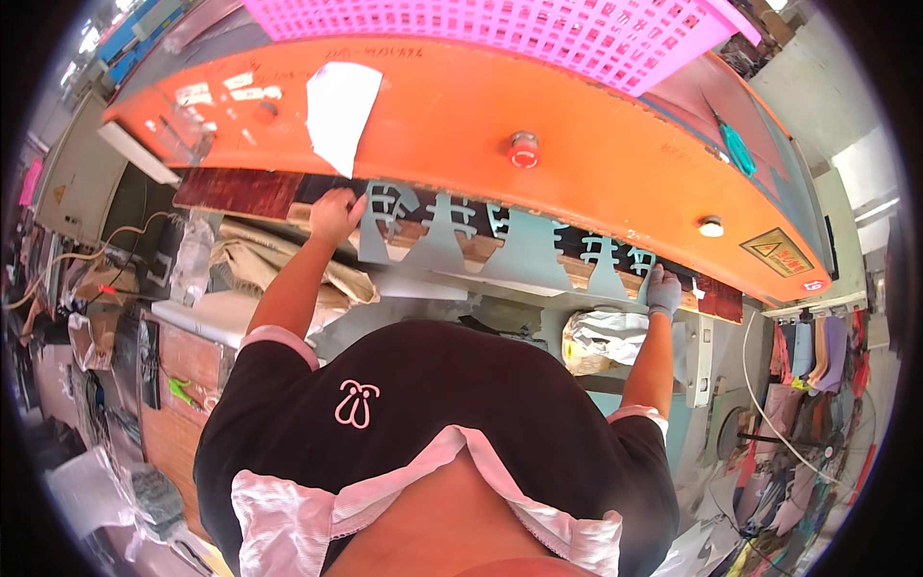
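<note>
A pale grey-green sheet with cut-out shapes (527, 248) hangs over the front edge of the bed under an orange press beam (433, 106). At its left end is my left hand (335, 215), bare, with fingers curled and the thumb against the sheet's edge. My right hand (662, 290), in a pale grey glove, closes around the sheet's right end. Both hands' fingertips are partly hidden. Strips and notched openings run along the sheet, and the dark bed shows through them. The sheet's far edge disappears beneath the beam.
A pink plastic basket (577, 38) stands on the machine, with teal-handled snips (736, 149) to its right. The beam carries a red button (523, 150) and a white paper (341, 111). Brown wrapping paper (288, 264) lies below left; a wrapped bundle (604, 338) sits below right.
</note>
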`<action>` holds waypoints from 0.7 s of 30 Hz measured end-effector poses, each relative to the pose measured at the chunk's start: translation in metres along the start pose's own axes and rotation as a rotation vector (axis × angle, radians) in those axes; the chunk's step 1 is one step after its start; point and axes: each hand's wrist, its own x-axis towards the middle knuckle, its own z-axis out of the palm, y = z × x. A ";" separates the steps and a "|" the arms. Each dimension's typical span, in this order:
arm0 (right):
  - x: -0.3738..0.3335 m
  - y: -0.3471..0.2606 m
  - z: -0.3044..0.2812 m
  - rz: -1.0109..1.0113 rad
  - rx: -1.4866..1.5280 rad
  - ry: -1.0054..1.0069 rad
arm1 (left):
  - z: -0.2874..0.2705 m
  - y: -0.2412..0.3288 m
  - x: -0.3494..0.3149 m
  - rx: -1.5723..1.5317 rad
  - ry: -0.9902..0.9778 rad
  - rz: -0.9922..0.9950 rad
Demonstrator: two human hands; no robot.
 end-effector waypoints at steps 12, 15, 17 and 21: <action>-0.032 0.043 -0.004 -0.078 0.115 -0.073 | -0.017 0.023 -0.034 0.058 -0.040 -0.142; -0.069 0.070 -0.019 -0.104 0.153 -0.129 | -0.040 0.032 -0.072 0.049 0.006 -0.087; -0.089 0.074 -0.037 -0.006 0.290 -0.186 | -0.055 0.040 -0.098 0.026 0.019 -0.069; -0.115 0.003 -0.081 0.038 0.283 0.036 | -0.084 0.052 -0.148 -0.009 0.021 -0.043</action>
